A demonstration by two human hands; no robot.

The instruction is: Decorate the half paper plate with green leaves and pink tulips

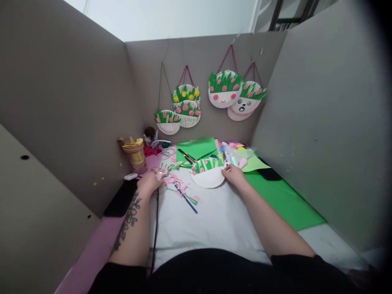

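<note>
My left hand (148, 182) is closed around a pink glue gun (161, 173), whose black cord (157, 228) runs down toward me. Between thumb and fingers, my right hand (234, 176) pinches the right edge of a half-round white paper plate pocket (208, 178). Green paper leaves (210, 164) and pink paper tulips stick up out of that pocket. Pink and green paper scraps (180, 183) lie between my hands, beside a dark blue pencil (190, 204).
A brown and yellow cup (134, 154) stands at the left. Green paper sheets (196, 148) and a black-yellow cutter (186, 156) lie at the back; a larger green sheet (281, 200) covers the right. Finished flower plates (225, 96) hang on the grey partition (196, 53).
</note>
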